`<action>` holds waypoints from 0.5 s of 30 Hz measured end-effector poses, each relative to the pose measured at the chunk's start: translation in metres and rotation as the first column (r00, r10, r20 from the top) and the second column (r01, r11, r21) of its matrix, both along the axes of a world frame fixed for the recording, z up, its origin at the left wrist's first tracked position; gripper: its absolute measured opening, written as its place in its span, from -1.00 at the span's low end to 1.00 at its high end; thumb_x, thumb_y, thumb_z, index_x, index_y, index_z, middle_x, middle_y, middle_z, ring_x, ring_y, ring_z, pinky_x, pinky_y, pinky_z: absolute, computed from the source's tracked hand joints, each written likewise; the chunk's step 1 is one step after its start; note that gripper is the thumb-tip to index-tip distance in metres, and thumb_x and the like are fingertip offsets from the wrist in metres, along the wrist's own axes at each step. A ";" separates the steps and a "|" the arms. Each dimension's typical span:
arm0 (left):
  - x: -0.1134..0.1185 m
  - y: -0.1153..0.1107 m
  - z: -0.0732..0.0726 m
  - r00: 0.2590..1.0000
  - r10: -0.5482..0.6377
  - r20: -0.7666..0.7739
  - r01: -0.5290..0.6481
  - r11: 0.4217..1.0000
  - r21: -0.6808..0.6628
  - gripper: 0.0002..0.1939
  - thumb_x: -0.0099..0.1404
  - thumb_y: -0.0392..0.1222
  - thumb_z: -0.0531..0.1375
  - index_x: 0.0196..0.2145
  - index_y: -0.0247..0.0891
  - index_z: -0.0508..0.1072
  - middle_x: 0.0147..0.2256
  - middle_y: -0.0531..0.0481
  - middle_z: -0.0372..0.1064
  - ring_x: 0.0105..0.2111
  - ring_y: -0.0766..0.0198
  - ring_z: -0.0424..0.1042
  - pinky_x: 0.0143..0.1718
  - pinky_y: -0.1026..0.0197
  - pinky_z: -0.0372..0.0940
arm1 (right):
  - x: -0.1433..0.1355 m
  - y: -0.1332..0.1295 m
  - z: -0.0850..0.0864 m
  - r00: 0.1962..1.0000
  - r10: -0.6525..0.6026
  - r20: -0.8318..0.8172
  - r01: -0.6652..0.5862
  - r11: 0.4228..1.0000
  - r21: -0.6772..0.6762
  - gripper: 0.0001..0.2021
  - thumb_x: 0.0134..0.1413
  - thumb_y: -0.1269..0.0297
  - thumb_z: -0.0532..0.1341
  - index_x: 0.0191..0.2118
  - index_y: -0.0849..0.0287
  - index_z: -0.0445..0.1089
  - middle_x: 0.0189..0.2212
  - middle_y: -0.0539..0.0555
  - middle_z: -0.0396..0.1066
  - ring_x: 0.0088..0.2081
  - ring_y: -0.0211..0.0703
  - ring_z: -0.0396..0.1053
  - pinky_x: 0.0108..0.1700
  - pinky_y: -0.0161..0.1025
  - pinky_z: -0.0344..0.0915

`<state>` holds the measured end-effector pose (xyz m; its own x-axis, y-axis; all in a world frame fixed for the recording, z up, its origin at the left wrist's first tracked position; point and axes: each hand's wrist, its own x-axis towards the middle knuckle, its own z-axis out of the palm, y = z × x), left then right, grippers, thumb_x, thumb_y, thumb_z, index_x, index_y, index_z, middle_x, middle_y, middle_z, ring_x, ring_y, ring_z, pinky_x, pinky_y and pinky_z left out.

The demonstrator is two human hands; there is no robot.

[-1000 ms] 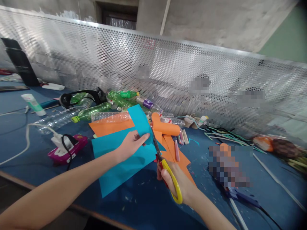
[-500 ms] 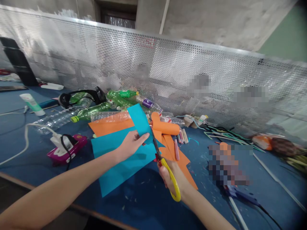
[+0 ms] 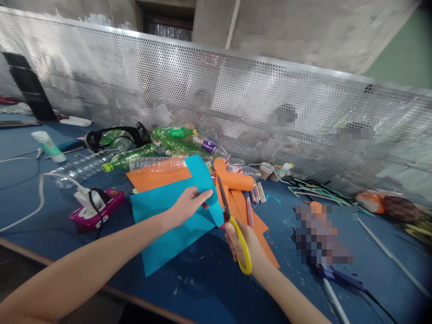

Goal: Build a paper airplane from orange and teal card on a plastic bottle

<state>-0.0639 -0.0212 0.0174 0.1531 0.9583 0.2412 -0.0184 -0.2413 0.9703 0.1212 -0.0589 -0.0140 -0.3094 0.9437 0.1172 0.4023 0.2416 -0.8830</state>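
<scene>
At a blue-topped desk (image 3: 202, 290), a person's left hand (image 3: 194, 202) pinches a bright blue paper strip (image 3: 199, 171) between thumb and fingers, while the right hand (image 3: 245, 240) is clamped around yellow-and-red-handled metal scissors (image 3: 225, 202), fingers through the loop. The dark blades point toward the desk's back edge, just right of the strip; whether they touch it is hard to tell from this angle. The strip is above a larger flat blue paper sheet (image 3: 168, 247), whose lowest corner points to the desk's near edge. Orange paper (image 3: 145, 181) shows behind the sheet, and a rolled orange paper tube (image 3: 239, 181) lies beyond the scissors. Green plastic bottles (image 3: 135, 156) lie toward the back edge, before a perforated metal panel (image 3: 162, 72). A magenta plastic power strip (image 3: 111, 210) sits left of the sheet, closer to the near edge.
</scene>
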 end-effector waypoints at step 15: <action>-0.001 -0.008 -0.003 0.840 -0.300 -0.453 0.339 0.941 0.006 -0.54 0.09 0.12 0.18 -0.68 -0.21 0.08 -0.68 0.16 -0.16 -0.70 0.40 -0.12 -0.68 0.25 -0.21 | 0.002 0.018 0.015 0.965 -0.088 -0.246 0.128 0.980 0.154 -0.63 -0.13 0.10 0.27 -0.49 0.10 0.01 -0.61 -0.15 0.05 -0.64 -0.37 0.10 -0.58 -0.34 0.17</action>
<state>-0.0651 -0.0291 0.0142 0.5561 0.8172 0.1517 0.3141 -0.3756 0.8719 0.1230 -0.0410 0.0014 -0.1509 0.9306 0.3333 0.2181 0.3602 -0.9070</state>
